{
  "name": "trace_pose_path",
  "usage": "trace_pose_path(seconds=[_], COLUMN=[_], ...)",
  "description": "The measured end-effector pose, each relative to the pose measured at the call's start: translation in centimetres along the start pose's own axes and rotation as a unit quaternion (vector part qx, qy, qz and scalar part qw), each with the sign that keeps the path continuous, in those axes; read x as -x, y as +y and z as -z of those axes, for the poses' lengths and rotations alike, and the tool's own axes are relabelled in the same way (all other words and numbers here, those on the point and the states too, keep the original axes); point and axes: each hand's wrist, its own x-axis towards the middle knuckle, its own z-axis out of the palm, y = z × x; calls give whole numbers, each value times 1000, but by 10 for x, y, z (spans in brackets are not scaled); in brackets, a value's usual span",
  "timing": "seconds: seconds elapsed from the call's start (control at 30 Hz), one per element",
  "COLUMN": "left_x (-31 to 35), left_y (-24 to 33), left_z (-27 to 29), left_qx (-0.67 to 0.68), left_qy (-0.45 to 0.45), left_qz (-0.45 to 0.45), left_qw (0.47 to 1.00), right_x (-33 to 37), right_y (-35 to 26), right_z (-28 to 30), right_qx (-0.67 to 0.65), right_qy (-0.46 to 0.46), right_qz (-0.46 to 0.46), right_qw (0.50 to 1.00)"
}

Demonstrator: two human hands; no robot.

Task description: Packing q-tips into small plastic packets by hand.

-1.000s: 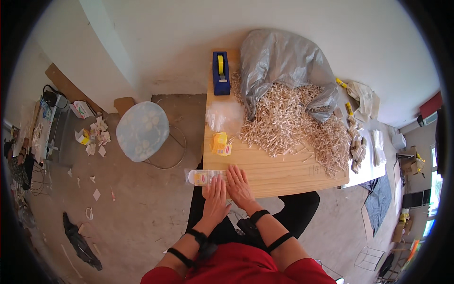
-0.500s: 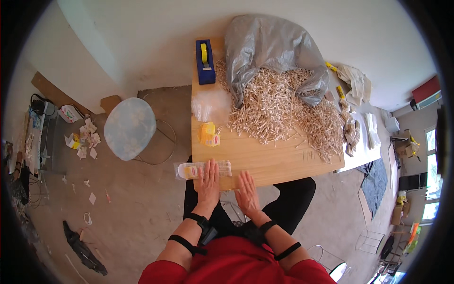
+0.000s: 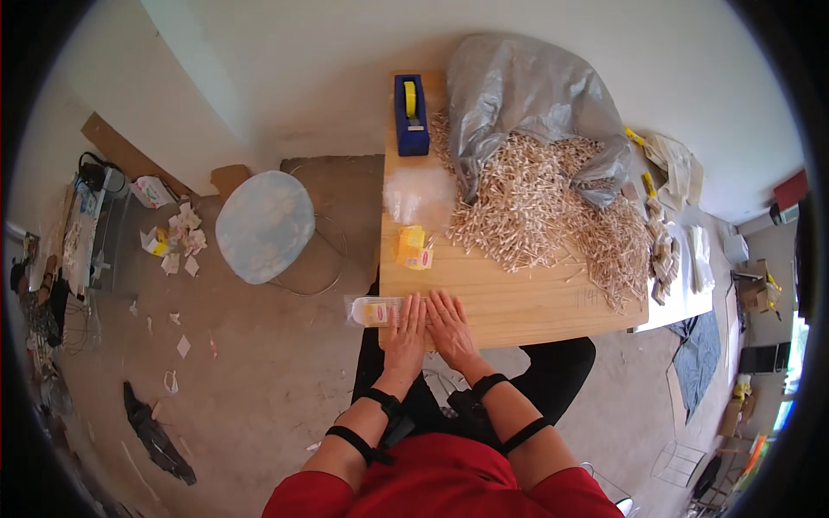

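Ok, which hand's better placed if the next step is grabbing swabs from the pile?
Probably the right hand: it is nearer the loose cotton swab pile, while the left hand, farther left, lies across the clear cotton swab packet.

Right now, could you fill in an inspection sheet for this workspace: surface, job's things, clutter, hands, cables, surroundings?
Surface: pale wooden table, faint marks near its right end.
Job's things: clear packet poking past the table's left edge; yellow cards; clear plastic film; heaped cotton swabs at the mouth of a grey bag; blue tape dispenser.
Clutter: paper scraps and a dark crumpled piece on the floor.
Hands: left hand flat on the packet; right hand flat alongside, contact with the packet unclear.
Cables: dark cord-like loop, far left; cannot tell more.
Surroundings: stool left of the table; pale wall behind.
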Motion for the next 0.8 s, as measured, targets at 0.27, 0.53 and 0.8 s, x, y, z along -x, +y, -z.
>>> trace_pose_path(seconds=[0.27, 0.53, 0.8], left_x=[18, 16, 12], left_y=[-28, -78, -91], left_z=[44, 35, 31], left_qx=[146, 119, 174], left_qy=[-32, -36, -37], left_qz=[-5, -37, -94], left_qw=[989, 992, 980], right_x=[-1, -2, -2], right_y=[-2, -8, -9], right_z=[-1, 1, 1], right_qx=[12, 50, 61], right_qy=[10, 21, 18], right_qz=[-17, -25, -35], right_qw=[1000, 998, 997])
